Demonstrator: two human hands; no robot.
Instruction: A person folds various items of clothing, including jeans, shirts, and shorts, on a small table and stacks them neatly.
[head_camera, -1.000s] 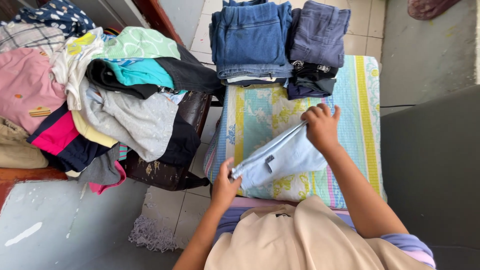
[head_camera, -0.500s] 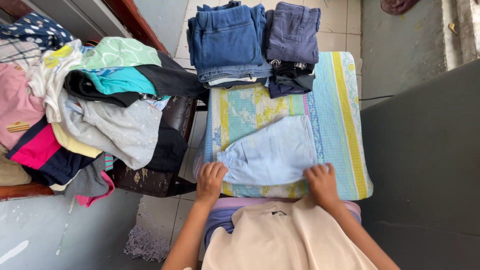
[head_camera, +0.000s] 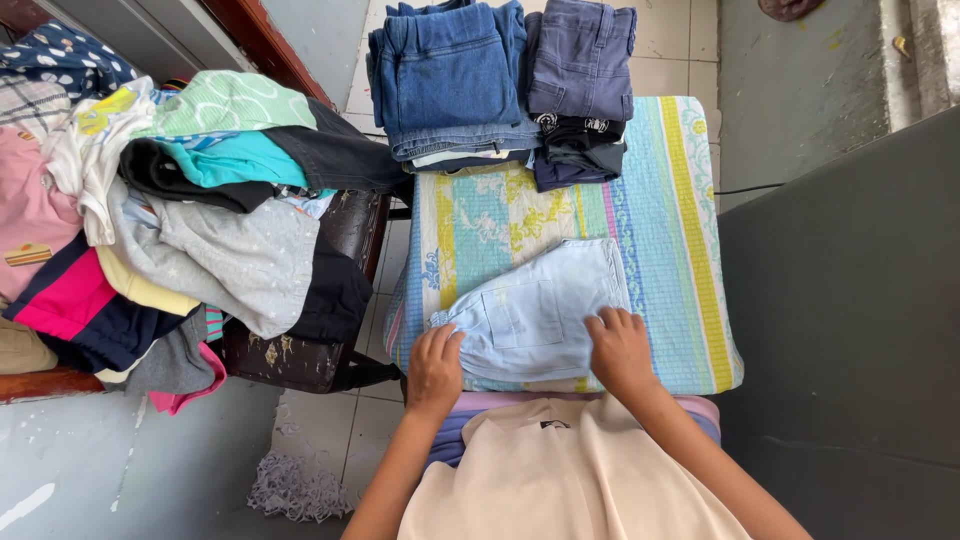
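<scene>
Tiled floor shows around a small table draped in a striped, flowered cloth (head_camera: 690, 250), seen from the head camera looking straight down. Bare cloth lies open along the table's right side and in the middle band between the garment and the stacks; a dark grey surface (head_camera: 850, 330) runs just beside the table's right edge.

One pair of pale blue shorts (head_camera: 535, 310) lies flat on the near half of the cloth, a patch pocket facing up. The left hand (head_camera: 436, 365) rests on the shorts' near left corner, fingers together and pressed down. The right hand (head_camera: 620, 348) lies on the near right edge, fingers slightly spread and flat on the fabric.

Two stacks of folded clothes stand at the far edge: a blue denim stack (head_camera: 450, 80) and, touching it, a darker stack (head_camera: 582, 90).

Left of the table, a dark worn seat (head_camera: 330, 355) holds one loose heap of unfolded clothes (head_camera: 170, 210).
</scene>
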